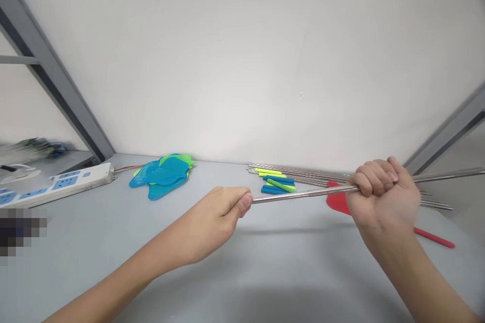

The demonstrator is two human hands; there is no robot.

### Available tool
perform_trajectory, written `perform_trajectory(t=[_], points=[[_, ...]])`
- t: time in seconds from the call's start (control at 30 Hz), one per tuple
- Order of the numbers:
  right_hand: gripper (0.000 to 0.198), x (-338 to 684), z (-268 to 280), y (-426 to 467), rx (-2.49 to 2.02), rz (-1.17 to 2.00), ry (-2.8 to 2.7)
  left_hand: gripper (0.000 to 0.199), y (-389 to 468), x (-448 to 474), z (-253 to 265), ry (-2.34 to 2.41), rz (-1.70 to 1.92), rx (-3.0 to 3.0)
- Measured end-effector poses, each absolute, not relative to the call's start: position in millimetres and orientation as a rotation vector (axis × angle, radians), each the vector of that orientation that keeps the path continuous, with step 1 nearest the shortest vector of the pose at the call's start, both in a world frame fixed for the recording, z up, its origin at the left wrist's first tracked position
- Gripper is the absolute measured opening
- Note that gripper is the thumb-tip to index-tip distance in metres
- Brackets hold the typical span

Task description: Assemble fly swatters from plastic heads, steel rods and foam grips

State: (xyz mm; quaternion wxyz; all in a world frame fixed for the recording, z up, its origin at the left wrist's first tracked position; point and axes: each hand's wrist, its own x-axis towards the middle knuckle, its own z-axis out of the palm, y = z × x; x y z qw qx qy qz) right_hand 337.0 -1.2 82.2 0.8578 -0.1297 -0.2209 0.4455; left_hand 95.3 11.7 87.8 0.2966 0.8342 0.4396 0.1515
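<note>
Holding a thin metal rod (pixel 291 196) in mid-air above the counter (pixel 94 232), one fist at each side. Left hand (pixel 223 217) closed on its left end; right hand (pixel 382 194) wrapped round it farther along, the rest jutting out rightward. Slight upward tilt to the right. A faint joint shows in the bare span; likely telescopic, in my view. Handling it well calls for firm grips, any force kept in line with the tube so it doesn't bend, and the far end kept off the grey post (pixel 443 128). Behind: loose rods (pixel 303 174), coloured tubes (pixel 283 179), red flat piece (pixel 337 203); mesh pieces (pixel 170 174) off left.
</note>
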Motion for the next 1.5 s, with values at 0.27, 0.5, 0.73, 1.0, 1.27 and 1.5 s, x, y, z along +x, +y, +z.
perform_trajectory(t=[0.27, 0.5, 0.73, 1.0, 1.27, 1.5], points=[[0.028, 330.4, 78.1, -2.4, -0.294, 0.942, -0.464, 0.032, 9.6, 99.7, 86.9, 1.163, 0.424, 2.189], [0.028, 325.2, 79.0, -3.3, -0.335, 0.921, -0.431, 0.032, 8.6, 102.5, 84.0, 1.161, 0.438, 2.184], [0.028, 319.6, 79.2, -5.1, -0.373, 0.941, -0.408, 0.033, 6.0, 107.5, 77.8, 1.131, 0.432, 2.15], [0.028, 314.8, 77.1, -6.7, -0.386, 0.934, -0.407, 0.034, 6.2, 109.2, 74.5, 1.124, 0.447, 2.125], [0.03, 300.7, 68.2, -5.0, -0.436, 1.022, -0.356, 0.035, 2.1, 114.5, 65.0, 1.105, 0.4, 2.142], [0.031, 296.1, 61.7, -4.6, -0.47, 1.048, -0.339, 0.035, 3.0, 115.9, 57.5, 1.085, 0.383, 2.133]])
